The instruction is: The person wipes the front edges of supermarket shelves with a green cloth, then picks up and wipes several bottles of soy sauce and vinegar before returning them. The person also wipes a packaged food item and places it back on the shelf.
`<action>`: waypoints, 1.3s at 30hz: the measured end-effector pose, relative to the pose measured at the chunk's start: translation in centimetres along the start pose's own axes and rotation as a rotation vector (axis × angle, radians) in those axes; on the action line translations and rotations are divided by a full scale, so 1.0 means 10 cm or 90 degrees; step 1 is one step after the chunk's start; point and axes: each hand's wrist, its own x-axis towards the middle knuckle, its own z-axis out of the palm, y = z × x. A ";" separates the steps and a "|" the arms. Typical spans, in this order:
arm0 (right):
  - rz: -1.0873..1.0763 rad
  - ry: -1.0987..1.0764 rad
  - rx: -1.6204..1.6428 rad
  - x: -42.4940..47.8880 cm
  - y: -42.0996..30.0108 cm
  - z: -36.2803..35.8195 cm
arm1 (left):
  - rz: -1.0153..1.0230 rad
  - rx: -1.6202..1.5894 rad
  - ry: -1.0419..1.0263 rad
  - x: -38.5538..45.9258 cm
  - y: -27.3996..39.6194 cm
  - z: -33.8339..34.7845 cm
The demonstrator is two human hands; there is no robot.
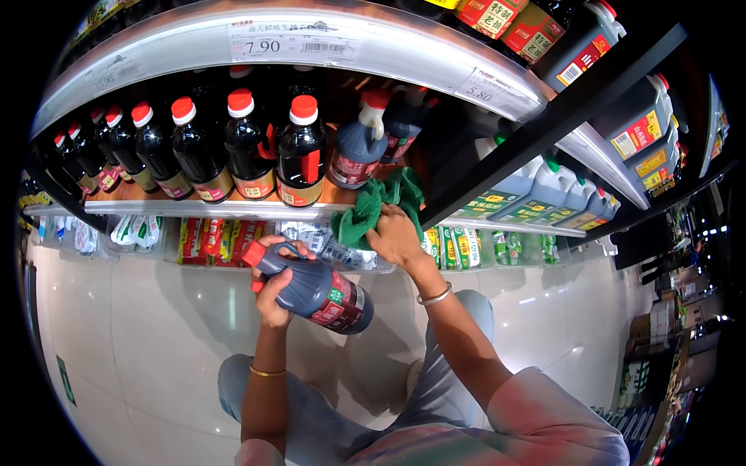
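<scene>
My left hand (pixel 275 285) grips a large dark plastic bottle (pixel 326 294) by its neck and handle, in front of the shelf. The bottle has a red cap and a red label, and it tilts with its base towards the lower right. In my right hand (pixel 397 236) is a green cloth (pixel 364 215), bunched against the front edge of a shelf board (pixel 210 208). Just behind the cloth stands a similar handled bottle (pixel 354 148) with a red cap, and another one (pixel 402 131) is partly hidden behind it.
Left of the cloth runs a row of dark sauce bottles (pixel 302 157) with red caps. A black shelf upright (pixel 548 125) slants past on the right, beside several large jugs (pixel 513 180). Clear bins (pixel 221 242) of packets sit below. An upper shelf edge (pixel 402 52) carries price tags.
</scene>
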 end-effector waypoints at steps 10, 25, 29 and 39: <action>0.172 0.010 -0.093 -0.01 -0.17 -0.21 | -0.002 0.010 0.002 -0.04 0.01 0.06; 0.038 0.075 -0.001 0.21 -0.71 0.10 | -0.025 0.034 0.017 -0.02 -0.09 0.09; 0.042 0.105 -0.022 0.06 -0.36 0.04 | -0.018 0.017 0.007 -0.02 -0.12 0.04; 0.154 0.194 0.392 -0.02 -0.29 -0.74 | 0.013 0.046 0.018 -0.03 -0.01 -0.03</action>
